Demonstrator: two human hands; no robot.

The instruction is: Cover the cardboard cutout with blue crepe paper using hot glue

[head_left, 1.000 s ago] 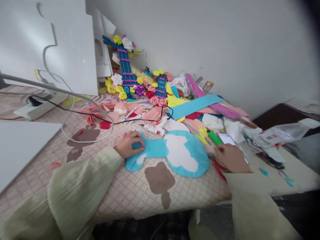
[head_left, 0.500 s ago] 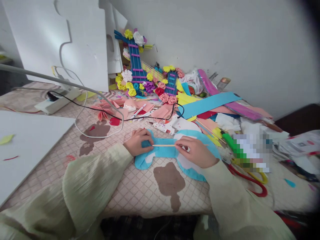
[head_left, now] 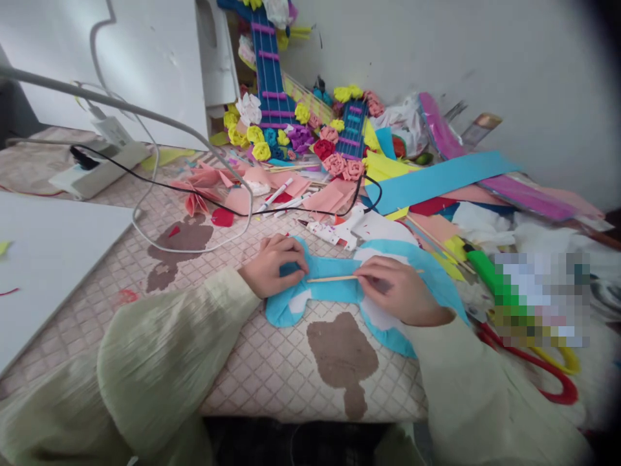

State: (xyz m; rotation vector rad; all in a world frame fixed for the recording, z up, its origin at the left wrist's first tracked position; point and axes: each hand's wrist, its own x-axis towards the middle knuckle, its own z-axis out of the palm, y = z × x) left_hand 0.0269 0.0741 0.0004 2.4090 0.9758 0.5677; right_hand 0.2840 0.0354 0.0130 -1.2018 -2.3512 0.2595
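A blue and white guitar-shaped cutout [head_left: 334, 289] lies flat on the patterned tabletop [head_left: 272, 375]. My left hand [head_left: 272, 264] presses its narrow left end with curled fingers. My right hand [head_left: 400, 290] rests on the wide body and pinches a thin wooden stick [head_left: 334, 279], which lies across the blue neck and points toward my left hand.
A glue gun [head_left: 339, 230] with a black cord [head_left: 194, 197] lies just behind the cutout. Red and yellow scissors [head_left: 548, 369] and a green-handled tool [head_left: 485, 268] sit to the right. Paper flowers and coloured sheets [head_left: 436, 184] crowd the back. A white board [head_left: 48, 239] lies at left.
My right hand left the right-side clutter and came onto the cutout holding a wooden stick. The left hand stayed on the narrow end. The view dipped lower and closer.
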